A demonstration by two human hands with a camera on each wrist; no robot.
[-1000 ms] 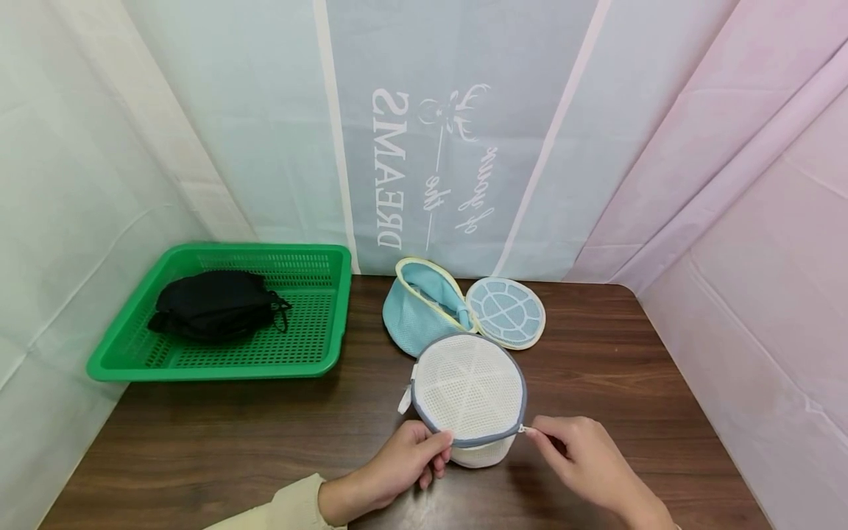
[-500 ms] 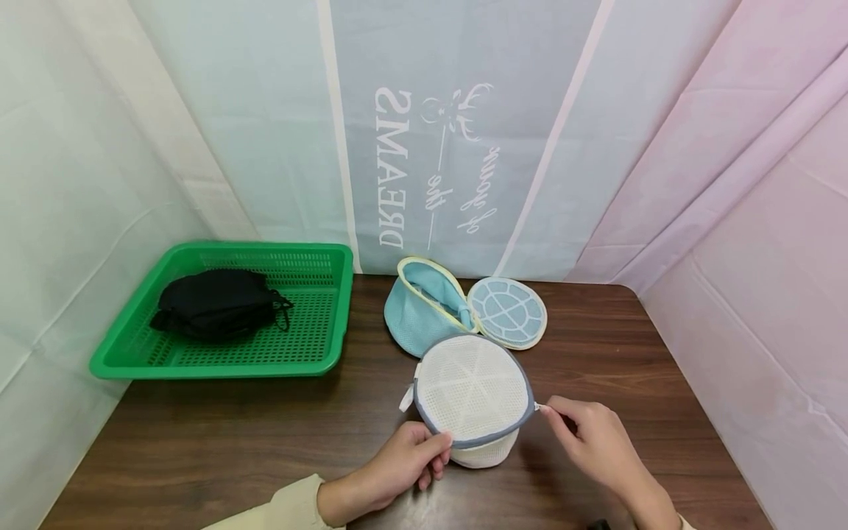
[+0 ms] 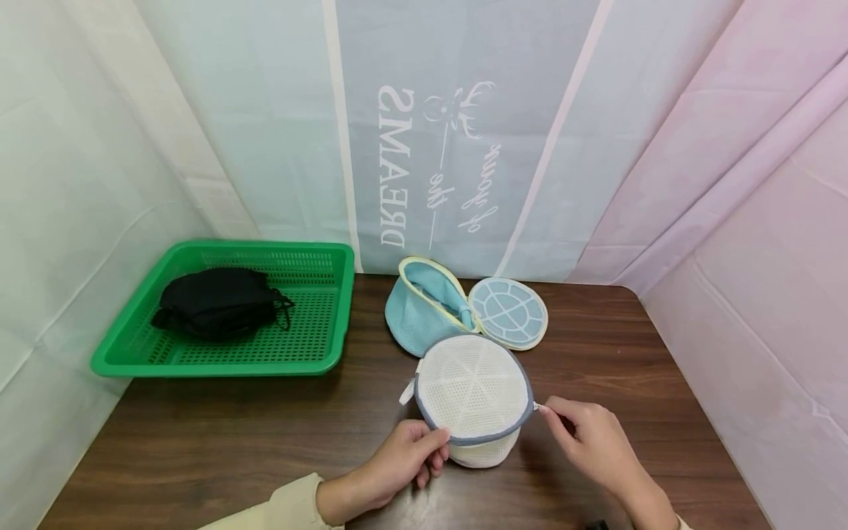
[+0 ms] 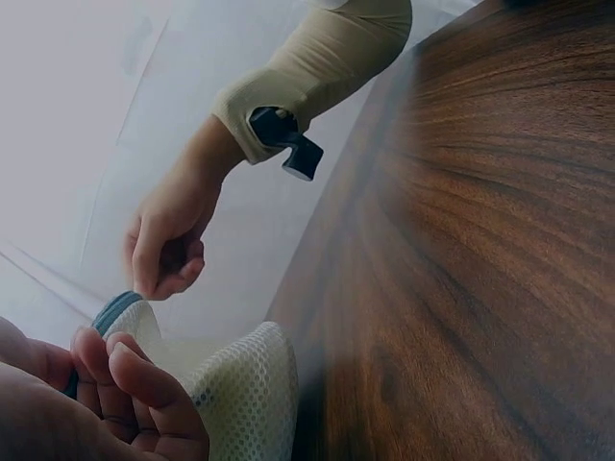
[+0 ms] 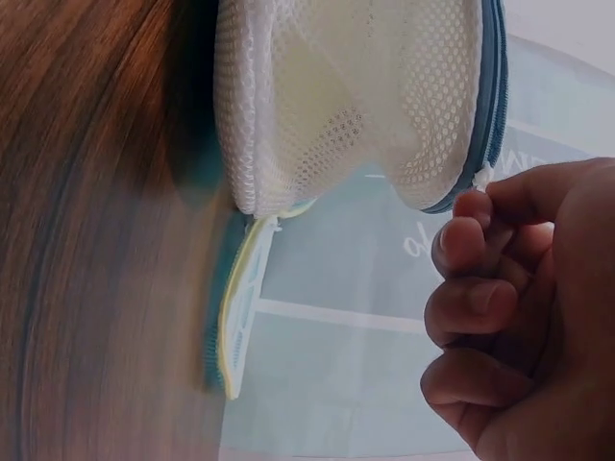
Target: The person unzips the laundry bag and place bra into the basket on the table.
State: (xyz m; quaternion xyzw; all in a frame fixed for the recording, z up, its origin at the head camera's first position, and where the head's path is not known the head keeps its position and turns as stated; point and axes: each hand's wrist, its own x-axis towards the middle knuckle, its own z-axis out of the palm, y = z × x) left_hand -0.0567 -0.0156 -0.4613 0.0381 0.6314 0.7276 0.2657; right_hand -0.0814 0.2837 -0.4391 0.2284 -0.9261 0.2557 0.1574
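Observation:
A white mesh laundry bag (image 3: 473, 386) with a grey zippered rim stands on the table, its round lid facing up. At the near left of that rim, my left hand (image 3: 404, 460) pinches the edge between thumb and fingers. My right hand (image 3: 592, 445) pinches the small zipper pull (image 3: 539, 406) at the rim's right side. The right wrist view shows the pull (image 5: 482, 177) between thumb and forefinger, with the mesh wall (image 5: 327, 106) sagging inward. Behind it lies a blue mesh laundry bag (image 3: 417, 313) with yellow trim, gaping, its round lid (image 3: 509, 313) folded out to the right.
A green plastic basket (image 3: 215, 370) sits at the left back, with a black drawstring pouch (image 3: 218, 302) inside. The wooden table (image 3: 232, 449) meets a hanging printed curtain (image 3: 444, 44) behind. Pale fabric also hangs at both sides.
The right hand has moved right and slightly away from me with the zipper pull, drawing the white bag's rim outward, then stays nearly still. The left hand keeps its place on the rim.

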